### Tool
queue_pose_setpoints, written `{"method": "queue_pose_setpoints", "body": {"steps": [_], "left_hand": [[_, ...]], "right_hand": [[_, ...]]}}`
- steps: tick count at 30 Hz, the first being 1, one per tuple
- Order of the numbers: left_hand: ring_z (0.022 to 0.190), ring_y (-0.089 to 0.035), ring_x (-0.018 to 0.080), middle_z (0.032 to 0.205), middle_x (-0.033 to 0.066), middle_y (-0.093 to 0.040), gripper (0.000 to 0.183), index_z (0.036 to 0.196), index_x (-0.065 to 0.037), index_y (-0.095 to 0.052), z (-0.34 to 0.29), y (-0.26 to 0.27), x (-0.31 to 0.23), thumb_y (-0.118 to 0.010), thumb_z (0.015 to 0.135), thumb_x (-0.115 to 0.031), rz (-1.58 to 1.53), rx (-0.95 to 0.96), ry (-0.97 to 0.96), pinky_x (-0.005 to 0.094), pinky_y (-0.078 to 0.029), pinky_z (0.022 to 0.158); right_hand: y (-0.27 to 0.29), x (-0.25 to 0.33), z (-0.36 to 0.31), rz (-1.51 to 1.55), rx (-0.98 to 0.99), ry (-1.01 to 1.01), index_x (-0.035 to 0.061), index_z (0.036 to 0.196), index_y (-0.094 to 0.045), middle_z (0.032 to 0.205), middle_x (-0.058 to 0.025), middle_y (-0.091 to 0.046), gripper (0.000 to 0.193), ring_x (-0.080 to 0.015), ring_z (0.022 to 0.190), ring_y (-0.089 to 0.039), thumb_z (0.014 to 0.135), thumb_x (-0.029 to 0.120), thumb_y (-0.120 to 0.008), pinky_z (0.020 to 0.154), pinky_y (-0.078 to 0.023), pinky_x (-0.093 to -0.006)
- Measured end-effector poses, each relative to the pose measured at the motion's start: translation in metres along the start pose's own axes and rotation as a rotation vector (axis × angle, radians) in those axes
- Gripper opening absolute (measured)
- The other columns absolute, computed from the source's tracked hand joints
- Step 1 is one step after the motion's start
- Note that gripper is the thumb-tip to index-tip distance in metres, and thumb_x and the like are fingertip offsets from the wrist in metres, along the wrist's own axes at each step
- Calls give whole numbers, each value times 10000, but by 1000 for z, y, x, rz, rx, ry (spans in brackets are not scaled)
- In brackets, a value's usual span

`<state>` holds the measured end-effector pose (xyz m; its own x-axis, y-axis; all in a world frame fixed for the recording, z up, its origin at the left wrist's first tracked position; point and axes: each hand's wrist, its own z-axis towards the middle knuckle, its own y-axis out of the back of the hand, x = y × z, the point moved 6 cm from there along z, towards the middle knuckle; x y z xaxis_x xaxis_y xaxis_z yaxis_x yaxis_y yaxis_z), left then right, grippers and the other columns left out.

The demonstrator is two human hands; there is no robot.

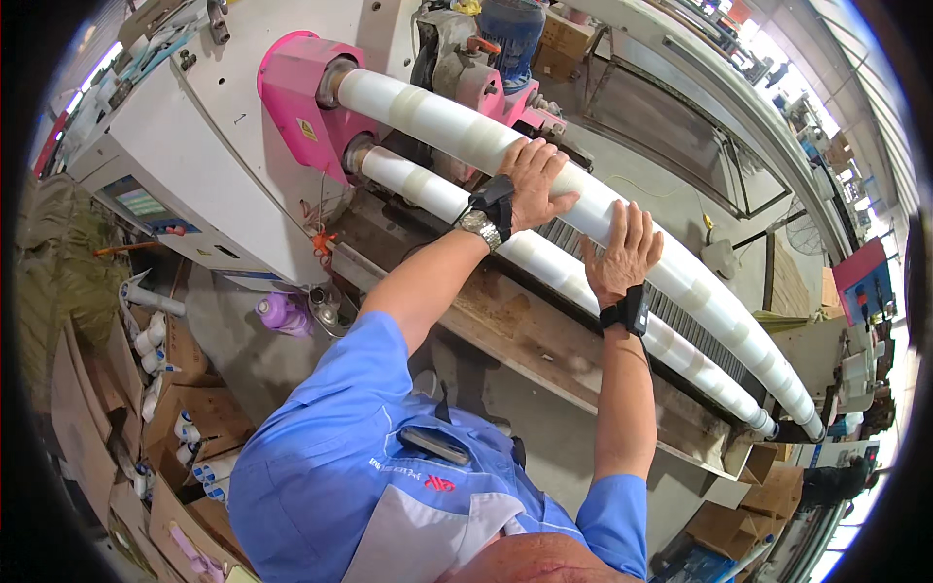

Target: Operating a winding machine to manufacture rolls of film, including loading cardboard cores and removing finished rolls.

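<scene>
Two long white rolls with tan bands run side by side from a pink housing [309,97] at the left toward the lower right. My left hand [533,185] lies on the far roll [437,115], its fingers stretched over the top and the thumb apart. Further right, my right hand [622,257] rests with spread fingers against the near side of that same roll. Below my wrists passes the near roll [420,183], partly hidden by them. A dark ribbed surface [671,313] shows between the two rolls. Both wrists wear dark straps; a metal watch [480,227] is on the left.
A white machine cabinet [194,165] with a small screen stands at the left. A purple bottle [282,313] is on the floor beside it. Cardboard boxes [190,418] with rolls fill the lower left. A blue motor [511,44] sits behind the housing. More boxes [773,491] lie at the lower right.
</scene>
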<state>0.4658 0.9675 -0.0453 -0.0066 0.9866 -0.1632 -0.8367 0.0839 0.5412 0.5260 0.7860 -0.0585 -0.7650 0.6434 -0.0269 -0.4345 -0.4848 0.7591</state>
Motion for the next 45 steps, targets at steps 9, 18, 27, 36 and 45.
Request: {"method": "queue_pose_setpoints", "body": {"steps": [9, 18, 27, 36, 45], "left_hand": [[1211, -475, 313, 1204, 133, -571, 604, 1209, -44, -564, -1, 1, 1, -606, 822, -507, -16, 16, -4, 475, -279, 1084], [1176, -492, 340, 1172, 148, -585, 583, 1146, -28, -582, 1, -5, 2, -632, 791, -487, -101, -39, -70, 508, -311, 1044], [1194, -484, 310, 1194, 137, -588, 590, 1173, -36, -603, 5, -2, -6, -634, 797, -490, -1, 4, -44, 466, -296, 1073], [1177, -492, 314, 1185, 140, -578, 574, 1175, -37, -589, 7, 1, -13, -615, 823, -491, 12, 9, -60, 460, -295, 1070], [1169, -499, 321, 1177, 138, -584, 572, 1174, -38, -587, 4, -2, -7, -626, 810, -478, 11, -22, -64, 473, -313, 1052]], "right_hand": [[2, 2, 2, -14, 7, -17, 147, 1431, -394, 1456, -112, -412, 794, -330, 1374, -338, 751, 365, -742, 1132, -178, -556], [3, -4, 1, -4, 96, -54, 144, 1444, -377, 1473, -128, -390, 839, -344, 1398, -309, 724, 410, -715, 1144, -172, -562], [8, -5, 3, 30, 51, -100, 187, 1421, -393, 1444, -105, -402, 856, -329, 1383, -322, 666, 348, -765, 1153, -178, -555], [10, -8, -1, 32, 57, -104, 182, 1425, -392, 1447, -98, -402, 912, -327, 1376, -322, 626, 333, -806, 1152, -171, -541], [6, -6, 1, 32, 73, -90, 182, 1422, -395, 1453, -97, -395, 888, -323, 1383, -315, 643, 340, -789, 1157, -171, -538]]}}
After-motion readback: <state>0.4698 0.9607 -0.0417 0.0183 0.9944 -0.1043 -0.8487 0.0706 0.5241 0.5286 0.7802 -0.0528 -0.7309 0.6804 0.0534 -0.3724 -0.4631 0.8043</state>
